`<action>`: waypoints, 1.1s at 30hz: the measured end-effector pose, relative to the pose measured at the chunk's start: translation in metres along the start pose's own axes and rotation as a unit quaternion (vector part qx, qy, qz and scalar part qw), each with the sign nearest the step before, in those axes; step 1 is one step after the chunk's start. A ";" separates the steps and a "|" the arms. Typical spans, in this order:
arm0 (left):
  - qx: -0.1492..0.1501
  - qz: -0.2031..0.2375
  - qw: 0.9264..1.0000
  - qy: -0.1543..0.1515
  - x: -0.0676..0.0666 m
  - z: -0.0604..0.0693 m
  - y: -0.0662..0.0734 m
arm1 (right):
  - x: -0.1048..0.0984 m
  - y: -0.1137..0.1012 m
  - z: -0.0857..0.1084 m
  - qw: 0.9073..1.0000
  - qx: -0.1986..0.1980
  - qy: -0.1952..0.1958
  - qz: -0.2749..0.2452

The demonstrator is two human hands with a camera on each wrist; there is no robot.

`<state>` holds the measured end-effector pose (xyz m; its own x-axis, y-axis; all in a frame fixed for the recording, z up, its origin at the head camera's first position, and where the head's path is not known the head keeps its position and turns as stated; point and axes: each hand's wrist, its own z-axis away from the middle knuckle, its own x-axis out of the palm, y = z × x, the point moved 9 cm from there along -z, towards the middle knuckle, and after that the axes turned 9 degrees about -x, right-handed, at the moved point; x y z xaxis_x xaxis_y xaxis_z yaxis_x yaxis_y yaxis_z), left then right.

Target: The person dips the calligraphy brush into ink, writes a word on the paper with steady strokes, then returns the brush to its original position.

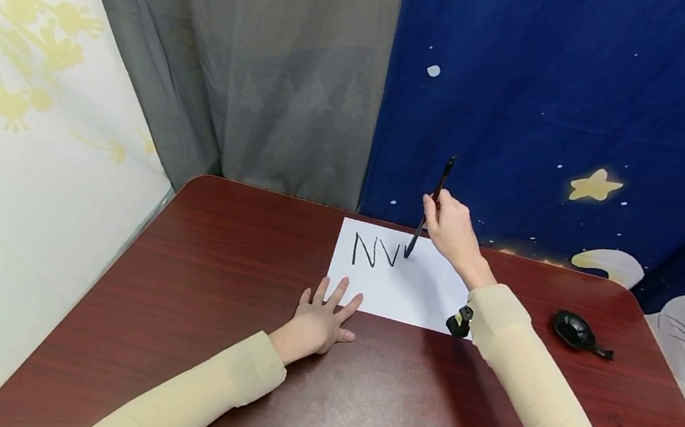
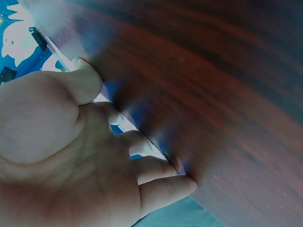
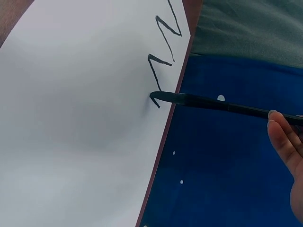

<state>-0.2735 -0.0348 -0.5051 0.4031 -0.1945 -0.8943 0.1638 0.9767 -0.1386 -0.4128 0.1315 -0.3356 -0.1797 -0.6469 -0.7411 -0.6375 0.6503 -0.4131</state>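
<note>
White paper point(image 1: 397, 295) point(image 3: 85, 109) lies near the table's far edge, with black strokes reading "NV" and a short further stroke. The right hand point(image 1: 455, 234) point(image 3: 291, 146) pinches a dark brush point(image 1: 428, 208) point(image 3: 213, 102) along its handle; the brush's tip touches the paper at the last stroke. Spread flat, the left hand point(image 1: 319, 324) point(image 2: 94, 142) rests with its fingertips on the paper's lower left edge and its palm over the table.
On the red-brown table point(image 1: 229, 263) a small black dish point(image 1: 576, 331) with a handle sits to the right. A blue curtain point(image 1: 498, 104) and a grey curtain point(image 1: 297, 74) hang behind. A black device point(image 1: 459, 322) is at the right wrist.
</note>
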 end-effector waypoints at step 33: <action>0.000 0.018 1.000 0.004 -0.005 0.007 0.000 | 0.001 -0.002 0.001 1.000 0.008 -0.006 -0.012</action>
<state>-0.2694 -0.0340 -0.4973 0.4019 -0.1587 -0.9018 0.1491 0.9831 -0.1066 -0.4110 0.1299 -0.3365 -0.1552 -0.6571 -0.7377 -0.6296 0.6412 -0.4387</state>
